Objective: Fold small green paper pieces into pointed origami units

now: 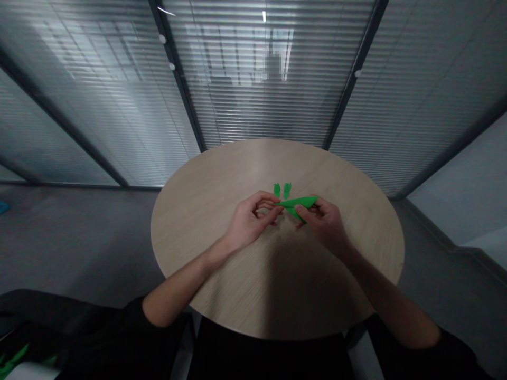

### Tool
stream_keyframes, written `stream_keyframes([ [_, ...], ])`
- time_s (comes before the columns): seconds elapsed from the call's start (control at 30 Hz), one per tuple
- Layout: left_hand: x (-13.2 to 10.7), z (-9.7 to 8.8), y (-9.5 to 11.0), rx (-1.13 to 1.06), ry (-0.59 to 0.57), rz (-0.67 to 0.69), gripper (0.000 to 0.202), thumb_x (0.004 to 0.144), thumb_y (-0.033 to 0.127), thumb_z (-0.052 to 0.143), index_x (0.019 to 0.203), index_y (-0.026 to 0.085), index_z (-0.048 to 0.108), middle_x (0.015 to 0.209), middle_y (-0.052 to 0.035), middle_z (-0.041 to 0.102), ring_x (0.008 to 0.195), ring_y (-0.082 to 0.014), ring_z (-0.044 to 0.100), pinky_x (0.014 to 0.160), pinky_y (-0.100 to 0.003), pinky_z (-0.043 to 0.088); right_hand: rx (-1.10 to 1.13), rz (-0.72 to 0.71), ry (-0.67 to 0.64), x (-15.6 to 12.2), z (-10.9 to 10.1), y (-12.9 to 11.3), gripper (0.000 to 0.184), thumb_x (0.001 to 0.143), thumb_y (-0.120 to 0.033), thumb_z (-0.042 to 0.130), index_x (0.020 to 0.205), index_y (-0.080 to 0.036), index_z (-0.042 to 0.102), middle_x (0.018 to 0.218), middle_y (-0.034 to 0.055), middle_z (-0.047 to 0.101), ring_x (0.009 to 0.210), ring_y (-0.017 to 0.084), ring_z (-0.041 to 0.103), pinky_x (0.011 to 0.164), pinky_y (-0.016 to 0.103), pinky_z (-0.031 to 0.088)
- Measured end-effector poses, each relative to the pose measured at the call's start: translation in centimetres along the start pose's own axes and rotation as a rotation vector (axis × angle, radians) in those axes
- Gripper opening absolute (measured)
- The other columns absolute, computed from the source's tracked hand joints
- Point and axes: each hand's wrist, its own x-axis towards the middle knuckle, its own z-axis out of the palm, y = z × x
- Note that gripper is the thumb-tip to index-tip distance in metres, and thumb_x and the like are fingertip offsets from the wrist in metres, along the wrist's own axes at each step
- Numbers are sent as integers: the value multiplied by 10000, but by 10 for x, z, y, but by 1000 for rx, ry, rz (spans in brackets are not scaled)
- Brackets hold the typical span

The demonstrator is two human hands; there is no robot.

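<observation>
Over the middle of the round table, both of my hands hold one piece of folded green paper (301,202). Its narrow tip points left, where my left hand (253,217) pinches it between thumb and fingers. My right hand (325,220) grips the wider end, thumb on the near face and fingers behind. Just beyond the paper lie two small green pieces, a left one (277,189) and a right one (287,189), side by side on the tabletop. What they are is too small to tell.
The wooden round table (198,211) stands close to a glass wall with blinds (261,111). Green leaf-like shapes (16,359) and a pale object (37,371) show at the lower left. A blue item (3,207) lies on the grey floor at the far left.
</observation>
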Motion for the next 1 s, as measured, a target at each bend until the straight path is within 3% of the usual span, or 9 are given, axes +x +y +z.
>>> stream_keyframes([
  [0.37, 0, -1, 3, -65, 12, -14, 242, 908, 361, 730, 991, 142, 670, 859, -86, 762, 828, -187, 763, 614, -231, 629, -15, 5, -11, -1, -1, 0, 280, 814, -468, 781, 864, -203, 704, 771, 34, 746, 569, 142, 647, 507, 269, 587],
  [0.53, 0, 0, 0, -59, 5, 26, 280, 923, 345, 716, 1113, 161, 625, 810, -37, 702, 842, -183, 741, 591, -216, 630, -43, 7, -6, 0, -1, -2, 269, 797, -451, 780, 811, -196, 696, 695, 19, 718, 523, 137, 638, 481, 260, 559],
  [0.7, -1, 4, -4, 2, -16, -1, 304, 887, 339, 759, 1096, 168, 619, 927, -50, 713, 763, -143, 703, 539, -177, 604, 8, 22, -61, -2, 5, -4, 270, 791, -454, 782, 845, -196, 720, 766, 35, 752, 546, 135, 643, 499, 265, 577],
  [1.0, -4, 5, -6, 47, -69, 30, 230, 935, 325, 708, 1092, 172, 638, 922, -37, 698, 745, -124, 684, 519, -144, 575, 24, 44, -164, -2, 5, -1, 309, 790, -480, 799, 870, -187, 741, 755, 27, 740, 528, 120, 622, 471, 236, 557],
])
